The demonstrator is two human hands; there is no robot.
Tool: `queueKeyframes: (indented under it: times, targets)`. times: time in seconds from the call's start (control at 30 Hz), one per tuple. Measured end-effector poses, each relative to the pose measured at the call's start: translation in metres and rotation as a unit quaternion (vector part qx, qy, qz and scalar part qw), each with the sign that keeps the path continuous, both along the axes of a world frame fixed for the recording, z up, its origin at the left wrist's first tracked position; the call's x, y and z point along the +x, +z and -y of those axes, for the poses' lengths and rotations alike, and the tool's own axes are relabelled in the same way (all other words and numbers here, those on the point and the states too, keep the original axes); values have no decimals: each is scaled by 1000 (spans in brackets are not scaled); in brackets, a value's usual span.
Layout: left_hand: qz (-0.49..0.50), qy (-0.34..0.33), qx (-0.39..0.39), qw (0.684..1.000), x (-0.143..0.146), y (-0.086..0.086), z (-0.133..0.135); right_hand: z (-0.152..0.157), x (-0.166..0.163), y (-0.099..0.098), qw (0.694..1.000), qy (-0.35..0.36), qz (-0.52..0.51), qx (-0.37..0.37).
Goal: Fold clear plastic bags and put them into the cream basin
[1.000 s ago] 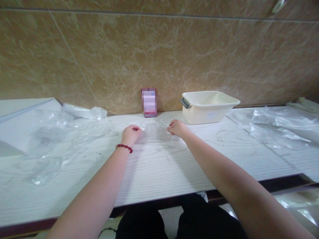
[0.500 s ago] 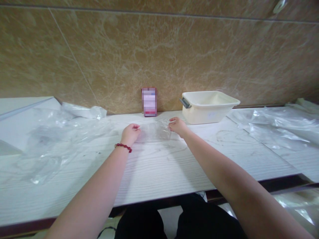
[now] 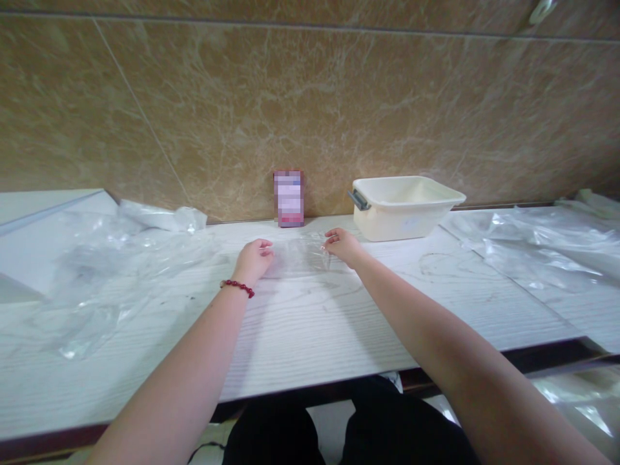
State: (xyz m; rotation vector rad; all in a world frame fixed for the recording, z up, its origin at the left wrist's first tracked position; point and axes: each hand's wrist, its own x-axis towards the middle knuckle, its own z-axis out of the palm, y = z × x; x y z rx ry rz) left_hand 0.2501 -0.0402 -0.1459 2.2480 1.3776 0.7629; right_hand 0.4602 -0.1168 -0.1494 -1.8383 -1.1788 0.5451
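Observation:
A clear plastic bag [image 3: 298,258] lies nearly flat on the white wood-grain table [image 3: 310,336], stretched between my hands. My left hand [image 3: 255,258], with a dark red bead bracelet [image 3: 237,286] at its wrist, is closed on the bag's left edge. At the other end, my right hand [image 3: 342,245] pinches the bag between thumb and fingers. Some light glints off the creased film close to the right fingertips.
Against the marbled wall stands a phone [image 3: 289,199]. A cream plastic tub [image 3: 404,216] with a grey handle sits right of it. Loose clear plastic bags spread over the left [image 3: 97,284] and right [image 3: 542,248]. A white panel [image 3: 29,252] stands far left.
My right hand has shifted very slightly left, its fingers curling closer over the bag's edge. The left hand stays at the bag's left end.

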Motion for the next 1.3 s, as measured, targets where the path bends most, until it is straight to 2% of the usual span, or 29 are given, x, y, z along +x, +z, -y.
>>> queueKeyframes:
  times: [0.07, 0.13, 0.2, 0.27, 0.47, 0.73, 0.83, 0.9, 0.97, 1.13, 1.3]
  targets:
    - [-40, -43, 98, 993, 0, 4, 3, 1, 0, 2, 999, -12, 39, -9]
    - [-83, -122, 162, 976, 3, 6, 9, 2, 1, 2, 997, -21, 75, -18]
    - [-138, -195, 160, 958, 7, 6, 16, 2, 1, 3, 994, -22, 105, -26]
    - [-196, -232, 135, 943, 12, 4, 23, 3, 1, 3, 992, -15, 124, -32]
    - [-282, -222, 85, 929, 18, 2, 34, 5, -1, 5, 988, 2, 148, -36]
    - [-284, -207, 31, 936, 12, 1, 32, 7, -1, 10, 987, -10, 151, -47]
    - [-258, -159, 33, 952, 5, 2, 24, 6, 2, 9, 992, -36, 117, -41]
    - [-238, -109, 51, 964, -3, 4, 17, 3, 3, 6, 996, -49, 72, -28]
    - [-229, -91, 60, 967, -11, 7, 12, 0, 3, 4, 998, -54, 7, -15]
    - [-235, -137, 19, 962, -22, 12, 11, -6, 1, -1, 990, -38, -135, 17]
    - [-242, -179, -5, 954, -20, 14, 17, -10, 4, -11, 989, -13, -147, 29]
